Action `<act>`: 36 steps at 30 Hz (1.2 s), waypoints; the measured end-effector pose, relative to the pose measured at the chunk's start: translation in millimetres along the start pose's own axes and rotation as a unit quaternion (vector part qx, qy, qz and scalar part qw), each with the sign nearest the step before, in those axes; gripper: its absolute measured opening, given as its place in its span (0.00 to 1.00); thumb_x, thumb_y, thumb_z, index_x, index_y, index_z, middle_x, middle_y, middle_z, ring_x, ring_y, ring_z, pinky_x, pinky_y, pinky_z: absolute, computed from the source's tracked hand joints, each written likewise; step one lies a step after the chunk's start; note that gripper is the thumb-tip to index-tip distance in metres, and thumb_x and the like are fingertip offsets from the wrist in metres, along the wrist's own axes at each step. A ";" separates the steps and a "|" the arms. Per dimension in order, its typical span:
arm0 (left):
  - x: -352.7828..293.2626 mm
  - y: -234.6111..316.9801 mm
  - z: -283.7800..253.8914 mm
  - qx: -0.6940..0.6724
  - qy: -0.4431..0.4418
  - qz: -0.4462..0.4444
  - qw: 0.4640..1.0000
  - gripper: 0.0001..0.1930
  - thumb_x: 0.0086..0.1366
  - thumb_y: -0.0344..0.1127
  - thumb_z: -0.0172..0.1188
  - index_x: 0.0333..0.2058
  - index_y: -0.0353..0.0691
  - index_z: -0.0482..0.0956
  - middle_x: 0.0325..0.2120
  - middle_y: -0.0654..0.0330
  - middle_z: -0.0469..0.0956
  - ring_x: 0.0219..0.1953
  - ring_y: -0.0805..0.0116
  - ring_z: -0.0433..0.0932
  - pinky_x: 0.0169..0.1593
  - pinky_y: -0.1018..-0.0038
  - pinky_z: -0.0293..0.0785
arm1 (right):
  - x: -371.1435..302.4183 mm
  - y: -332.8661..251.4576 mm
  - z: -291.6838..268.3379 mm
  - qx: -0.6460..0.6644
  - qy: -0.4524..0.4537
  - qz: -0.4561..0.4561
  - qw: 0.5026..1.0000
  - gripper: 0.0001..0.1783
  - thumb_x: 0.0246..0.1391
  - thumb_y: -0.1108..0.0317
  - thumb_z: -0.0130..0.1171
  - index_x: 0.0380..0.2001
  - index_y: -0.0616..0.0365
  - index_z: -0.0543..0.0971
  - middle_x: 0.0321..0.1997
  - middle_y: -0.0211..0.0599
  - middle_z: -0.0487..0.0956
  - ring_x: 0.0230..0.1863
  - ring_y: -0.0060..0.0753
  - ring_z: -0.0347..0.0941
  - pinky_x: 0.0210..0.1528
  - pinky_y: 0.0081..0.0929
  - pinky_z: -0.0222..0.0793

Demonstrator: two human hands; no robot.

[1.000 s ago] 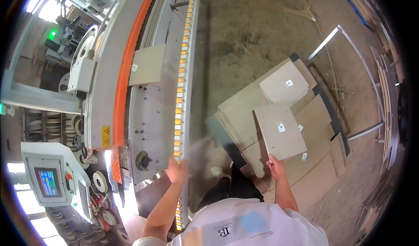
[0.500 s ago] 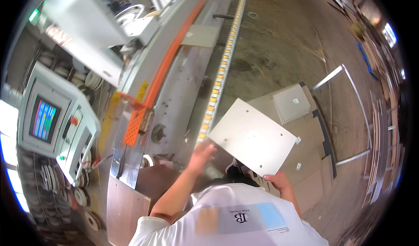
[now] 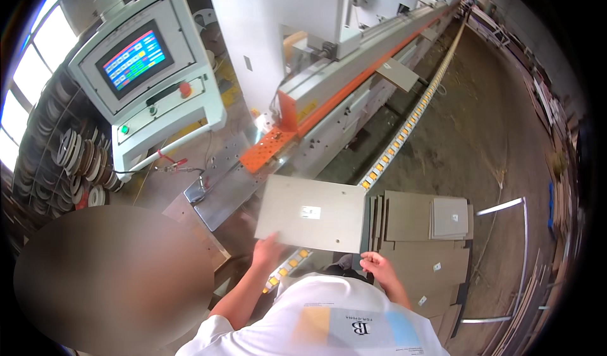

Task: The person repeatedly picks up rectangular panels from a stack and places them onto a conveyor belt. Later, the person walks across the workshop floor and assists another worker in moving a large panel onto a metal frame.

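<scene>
Beige rectangular board with a white label is being held up in the head view.
Its near-left edge is being pinched by the left hand; the right hand is being kept curled at its near-right corner, though whether it is pinching cannot be told. Beneath, a white rail with yellow blocks is being partly covered; stacked brown flat panels are being seen to the right.
</scene>
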State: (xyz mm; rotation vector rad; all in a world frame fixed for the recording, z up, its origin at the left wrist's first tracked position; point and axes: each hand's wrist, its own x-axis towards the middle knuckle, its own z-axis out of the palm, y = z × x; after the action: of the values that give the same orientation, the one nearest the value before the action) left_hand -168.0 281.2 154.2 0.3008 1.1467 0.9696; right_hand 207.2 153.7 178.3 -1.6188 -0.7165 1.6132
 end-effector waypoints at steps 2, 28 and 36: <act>1.5 3.0 -28.1 -0.071 -0.006 0.055 0.996 0.21 0.76 0.38 0.55 0.63 0.39 0.65 0.58 0.52 0.74 0.63 0.51 0.73 0.67 0.50 0.70 | 1.8 -2.4 10.3 -0.033 -0.006 -0.009 0.999 0.19 0.61 0.67 0.67 0.53 0.63 0.79 0.39 0.27 0.81 0.37 0.19 0.75 0.42 0.22 0.74; 149.4 6.2 33.8 -0.262 0.024 -0.019 0.964 0.21 0.74 0.58 0.56 0.49 0.46 0.77 0.34 0.65 0.80 0.32 0.72 0.78 0.35 0.76 0.77 | -6.1 149.0 -107.2 -0.046 0.131 0.097 0.986 0.13 0.57 0.59 0.72 0.38 0.56 0.87 0.33 0.27 0.85 0.35 0.21 0.78 0.39 0.26 0.74; 178.7 3.8 119.6 0.070 -0.006 -0.043 0.997 0.19 0.77 0.55 0.51 0.49 0.45 0.78 0.42 0.63 0.84 0.35 0.74 0.79 0.37 0.75 0.75 | 22.7 207.2 -159.8 0.052 0.182 0.152 0.970 0.15 0.59 0.54 0.67 0.32 0.56 0.86 0.26 0.32 0.83 0.27 0.26 0.77 0.31 0.27 0.73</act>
State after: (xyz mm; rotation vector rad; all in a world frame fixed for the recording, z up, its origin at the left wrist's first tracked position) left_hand -52.5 452.7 95.0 0.3662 1.2081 0.8129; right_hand 345.0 34.6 -10.9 -1.9444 -0.1965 1.4666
